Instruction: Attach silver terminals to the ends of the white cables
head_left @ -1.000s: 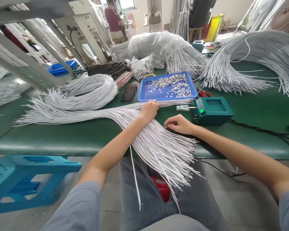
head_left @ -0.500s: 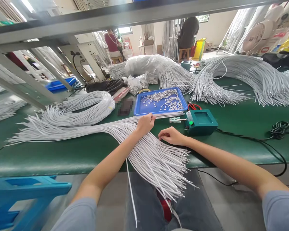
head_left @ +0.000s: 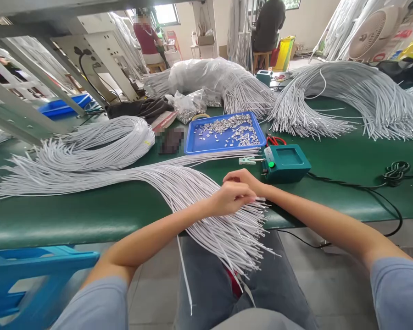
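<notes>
A fanned bundle of white cables lies on the green table, its right ends hanging over the front edge. My left hand is over the right part of this bundle, fingers pinched, with a small whitish end showing at the fingertips. Just behind it and partly hidden by it, my right hand has curled fingers; what they hold, if anything, is hidden. A blue tray with many small metal pieces lies beyond the hands. Right of the tray stands a green device with a pale clip on its left side.
A coiled cable bundle lies at the left, larger bundles behind. Red-handled pliers rest behind the device, whose black cord runs right. A blue stool is at lower left. Two people sit in the background.
My left hand has moved right and toward me, from the cables by the tray to beside my right hand. The camera view has shifted slightly, with the table appearing higher.
</notes>
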The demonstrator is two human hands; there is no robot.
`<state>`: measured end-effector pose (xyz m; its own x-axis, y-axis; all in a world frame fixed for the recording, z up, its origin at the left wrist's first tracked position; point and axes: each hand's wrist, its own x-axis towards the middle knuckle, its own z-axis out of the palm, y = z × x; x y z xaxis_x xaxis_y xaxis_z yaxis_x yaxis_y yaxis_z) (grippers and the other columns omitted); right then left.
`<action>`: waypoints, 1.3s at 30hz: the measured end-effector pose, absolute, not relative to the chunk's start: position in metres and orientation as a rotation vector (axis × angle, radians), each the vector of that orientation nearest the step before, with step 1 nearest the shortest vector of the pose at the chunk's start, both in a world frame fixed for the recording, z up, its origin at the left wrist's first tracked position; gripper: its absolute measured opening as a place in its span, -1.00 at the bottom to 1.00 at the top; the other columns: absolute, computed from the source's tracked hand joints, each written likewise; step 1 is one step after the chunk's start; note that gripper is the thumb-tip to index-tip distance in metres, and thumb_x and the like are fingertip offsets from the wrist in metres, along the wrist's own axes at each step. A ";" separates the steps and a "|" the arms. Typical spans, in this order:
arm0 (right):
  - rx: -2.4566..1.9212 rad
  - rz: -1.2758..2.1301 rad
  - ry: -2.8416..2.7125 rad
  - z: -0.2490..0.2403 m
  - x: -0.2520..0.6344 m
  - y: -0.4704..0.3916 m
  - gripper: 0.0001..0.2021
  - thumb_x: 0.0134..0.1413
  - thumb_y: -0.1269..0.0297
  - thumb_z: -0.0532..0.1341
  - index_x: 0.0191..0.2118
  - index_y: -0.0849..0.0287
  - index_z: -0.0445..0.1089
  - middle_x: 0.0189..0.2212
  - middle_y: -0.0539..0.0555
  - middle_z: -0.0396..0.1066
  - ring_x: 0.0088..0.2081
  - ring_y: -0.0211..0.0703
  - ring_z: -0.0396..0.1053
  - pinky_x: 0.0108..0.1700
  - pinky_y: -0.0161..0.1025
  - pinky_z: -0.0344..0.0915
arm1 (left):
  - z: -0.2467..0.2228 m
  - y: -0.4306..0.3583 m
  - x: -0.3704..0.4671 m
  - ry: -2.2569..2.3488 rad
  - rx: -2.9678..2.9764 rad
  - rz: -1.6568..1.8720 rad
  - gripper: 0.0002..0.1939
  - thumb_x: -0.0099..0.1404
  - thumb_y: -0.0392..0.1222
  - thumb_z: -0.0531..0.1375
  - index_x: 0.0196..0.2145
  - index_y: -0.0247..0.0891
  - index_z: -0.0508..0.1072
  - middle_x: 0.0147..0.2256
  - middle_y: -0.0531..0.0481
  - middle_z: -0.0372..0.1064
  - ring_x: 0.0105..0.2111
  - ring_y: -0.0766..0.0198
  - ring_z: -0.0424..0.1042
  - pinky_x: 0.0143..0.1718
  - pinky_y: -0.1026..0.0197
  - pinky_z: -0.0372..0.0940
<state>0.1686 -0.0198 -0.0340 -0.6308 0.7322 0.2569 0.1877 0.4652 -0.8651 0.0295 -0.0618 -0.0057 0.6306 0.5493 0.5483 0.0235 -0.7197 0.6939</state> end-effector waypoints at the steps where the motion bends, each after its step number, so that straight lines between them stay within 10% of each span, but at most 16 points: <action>1: -0.783 1.100 -2.021 -0.034 0.169 -0.020 -0.86 -0.04 0.39 0.19 -0.32 0.27 0.45 -0.50 -0.01 0.43 -0.42 -0.27 0.35 -0.38 -0.32 0.31 | -0.007 -0.057 0.030 0.534 2.040 1.085 -0.68 0.33 -0.03 0.17 -0.46 -0.32 0.47 -0.56 -0.03 0.42 -0.60 0.40 0.35 -0.53 0.33 0.25; 15: -0.764 0.817 -1.592 -0.025 0.175 -0.019 -0.68 0.10 0.36 0.16 0.01 0.05 0.32 -0.28 0.03 0.40 -0.22 -0.22 0.42 -0.37 -0.29 0.45 | -0.013 -0.021 0.022 0.784 1.260 1.049 -0.54 -0.05 0.09 0.44 -0.42 -0.40 0.51 -0.52 0.06 0.41 -0.64 0.39 0.43 -0.60 0.33 0.39; 39: -0.761 0.956 -1.475 -0.010 0.180 -0.023 -0.90 0.07 0.25 0.22 -0.28 0.11 0.37 -0.34 0.00 0.47 -0.31 -0.28 0.48 -0.34 -0.29 0.50 | -0.007 -0.023 0.025 0.825 1.189 1.056 -0.52 -0.19 0.07 0.49 -0.49 -0.39 0.49 -0.60 0.07 0.40 -0.66 0.37 0.43 -0.63 0.35 0.39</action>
<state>0.1799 -0.0228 -0.0104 -0.1264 0.8791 0.4595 -0.0610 0.4555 -0.8882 0.0254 -0.0226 -0.0069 0.3184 0.9476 0.0273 -0.2029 0.0400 0.9784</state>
